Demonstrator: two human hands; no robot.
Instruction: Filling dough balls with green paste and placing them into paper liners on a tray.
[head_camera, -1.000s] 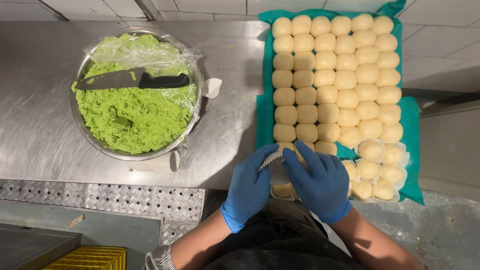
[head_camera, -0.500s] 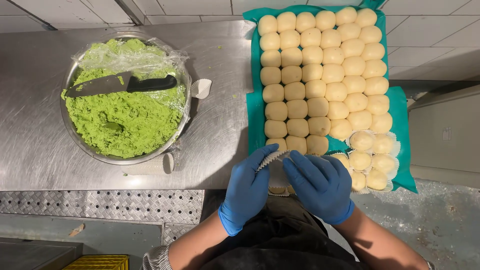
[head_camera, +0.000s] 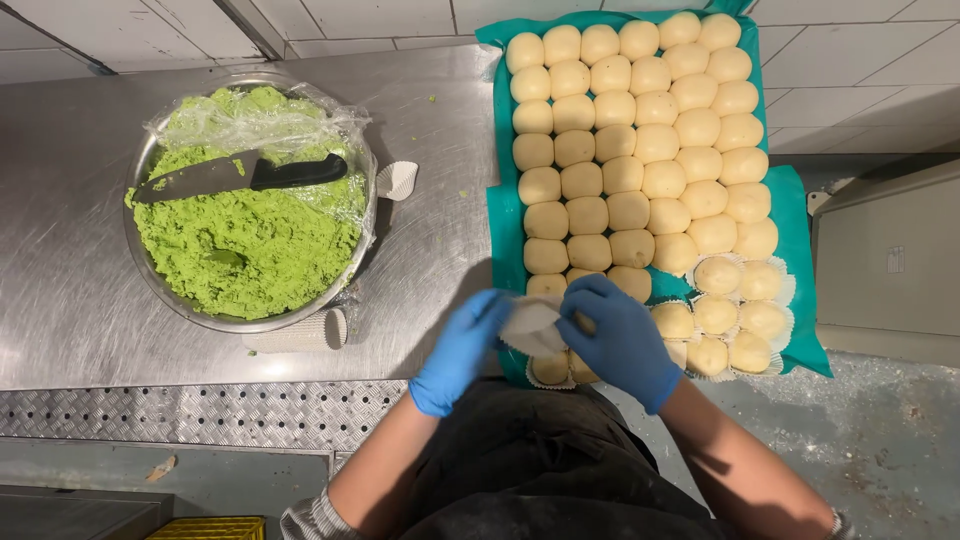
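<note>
Both grips, left hand (head_camera: 462, 350) and right hand (head_camera: 622, 335), pinch a white paper cup (head_camera: 530, 325) between them over the teal tray (head_camera: 800, 300).

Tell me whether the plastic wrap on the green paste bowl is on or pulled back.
Pulled back: the plastic wrap is bunched at the far rim, paste exposed.

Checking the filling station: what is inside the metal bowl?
The bowl holds green paste, with a black-handled knife lying across it. Crumpled plastic wrap covers the far side; the bowl's bottom is hidden.
</note>
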